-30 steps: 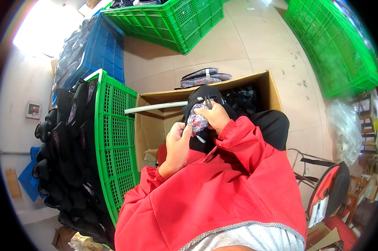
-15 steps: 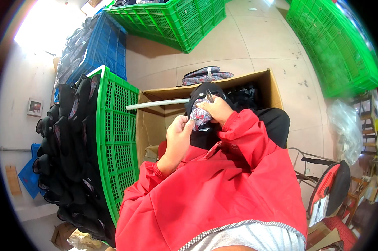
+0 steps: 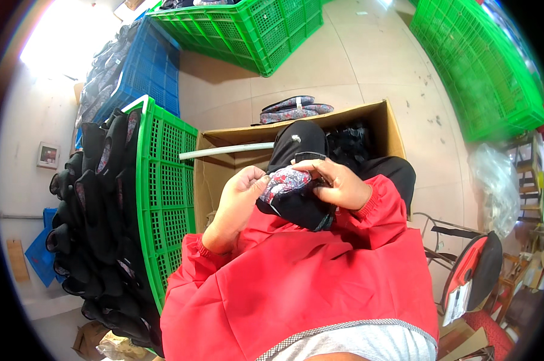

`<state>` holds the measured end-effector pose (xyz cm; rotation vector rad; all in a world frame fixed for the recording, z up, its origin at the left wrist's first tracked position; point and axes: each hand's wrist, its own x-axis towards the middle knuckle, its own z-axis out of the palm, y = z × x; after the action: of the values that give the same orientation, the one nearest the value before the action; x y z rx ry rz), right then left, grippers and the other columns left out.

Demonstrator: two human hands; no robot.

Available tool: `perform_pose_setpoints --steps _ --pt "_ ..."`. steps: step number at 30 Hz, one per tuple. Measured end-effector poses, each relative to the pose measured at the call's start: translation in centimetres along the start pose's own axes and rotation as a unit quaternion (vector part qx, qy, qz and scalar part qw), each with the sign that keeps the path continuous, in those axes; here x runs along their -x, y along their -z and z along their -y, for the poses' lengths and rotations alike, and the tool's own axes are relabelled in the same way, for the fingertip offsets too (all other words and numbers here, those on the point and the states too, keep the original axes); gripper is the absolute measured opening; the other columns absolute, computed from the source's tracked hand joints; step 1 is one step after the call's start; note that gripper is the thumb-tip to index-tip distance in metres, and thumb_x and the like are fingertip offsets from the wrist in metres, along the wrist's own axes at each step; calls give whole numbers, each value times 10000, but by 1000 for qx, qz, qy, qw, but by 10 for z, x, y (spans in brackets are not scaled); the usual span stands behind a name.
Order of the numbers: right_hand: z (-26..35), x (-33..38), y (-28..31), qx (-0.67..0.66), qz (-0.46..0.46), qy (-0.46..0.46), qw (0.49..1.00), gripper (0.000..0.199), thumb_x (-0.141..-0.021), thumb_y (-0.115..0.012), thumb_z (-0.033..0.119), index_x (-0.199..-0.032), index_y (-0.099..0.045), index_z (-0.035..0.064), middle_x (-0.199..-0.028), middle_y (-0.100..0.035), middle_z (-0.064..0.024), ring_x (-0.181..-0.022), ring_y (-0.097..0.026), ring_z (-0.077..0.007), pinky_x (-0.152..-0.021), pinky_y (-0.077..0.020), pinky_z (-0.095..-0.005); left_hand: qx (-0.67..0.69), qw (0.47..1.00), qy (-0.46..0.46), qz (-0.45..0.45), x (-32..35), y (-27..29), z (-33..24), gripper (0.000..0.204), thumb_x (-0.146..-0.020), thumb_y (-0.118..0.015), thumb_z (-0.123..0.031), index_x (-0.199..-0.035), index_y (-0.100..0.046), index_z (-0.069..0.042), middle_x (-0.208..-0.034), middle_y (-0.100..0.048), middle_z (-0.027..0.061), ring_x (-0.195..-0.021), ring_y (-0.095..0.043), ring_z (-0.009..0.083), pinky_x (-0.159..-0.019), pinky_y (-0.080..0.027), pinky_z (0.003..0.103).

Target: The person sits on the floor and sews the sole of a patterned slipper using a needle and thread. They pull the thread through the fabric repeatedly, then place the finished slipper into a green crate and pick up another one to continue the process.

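Observation:
A floral cloth shoe (image 3: 284, 182), grey with red and blue specks, lies over my lap between both hands. Thumb and fingers of my left hand (image 3: 242, 194) pinch its left end. My right hand (image 3: 339, 183) is at its right side, fingers bent over the upper edge. Tucked in that hand is a small dark tool (image 3: 309, 156) resembling thread snips, mostly hidden by the fingers. Black material shows under the floral cloth; where it ends and my black trouser leg (image 3: 302, 135) begins is hard to tell.
An open cardboard box (image 3: 356, 114) with black items stands before me, a pale tube (image 3: 227, 150) across it. Beyond it lie stacked floral shoes (image 3: 296, 109). A green crate (image 3: 163, 192) heaped with black shoes (image 3: 94, 204) is at left; another green crate (image 3: 476, 66) is far right.
The shoe has been lowered toward me and turned, its floral part now lying sideways. My right hand has moved right and nearer; the dark tool's tip no longer points up.

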<state>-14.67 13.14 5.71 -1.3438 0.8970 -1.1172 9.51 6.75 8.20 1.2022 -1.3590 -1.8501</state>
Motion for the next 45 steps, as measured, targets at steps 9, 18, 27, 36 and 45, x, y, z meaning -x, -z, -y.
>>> perform_pose_setpoints --steps 9,18,27,36,45 --pt "-45 -4 -16 -80 -127 -111 982 276 -818 -783 78 -1053 -666 -7 -915 -634 -31 -787 -608 -101 -745 -503 -239 -242 964 -103 32 -44 14 16 87 -945 -592 -56 -893 -635 -1 -720 -573 1 -677 -502 72 -621 -429 241" --pt "-64 4 -42 -122 -224 -109 961 201 -816 -799 91 -929 -669 -11 -941 -586 -28 -700 -600 -81 -636 -499 -222 -229 963 -146 1 -46 16 11 95 -859 -704 -29 -953 -699 -26 -819 -598 8 -772 -560 87 -665 -436 229" --pt "-64 5 -44 -99 -239 -128 957 235 -786 -825 100 -930 -667 2 -915 -582 -29 -692 -608 -89 -615 -497 -228 -410 883 -208 100 -23 -2 -39 103 -783 -743 -31 -883 -721 -36 -859 -641 83 -830 -614 224 -761 -489 319" --pt "-53 3 -39 -147 -224 -147 952 225 -811 -789 50 -982 -644 25 -828 -657 -6 -664 -596 -66 -599 -484 -212 -440 849 -287 57 -25 -21 -31 95 -819 -665 -7 -845 -574 -10 -828 -578 111 -825 -576 298 -753 -472 361" --pt "-36 5 -33 -144 -222 -196 944 243 -799 -791 52 -984 -637 22 -843 -633 -5 -669 -588 -70 -604 -487 -215 -321 907 -273 26 -27 -31 -42 32 -912 -580 17 -910 -553 0 -803 -557 84 -678 -532 185 -660 -457 287"
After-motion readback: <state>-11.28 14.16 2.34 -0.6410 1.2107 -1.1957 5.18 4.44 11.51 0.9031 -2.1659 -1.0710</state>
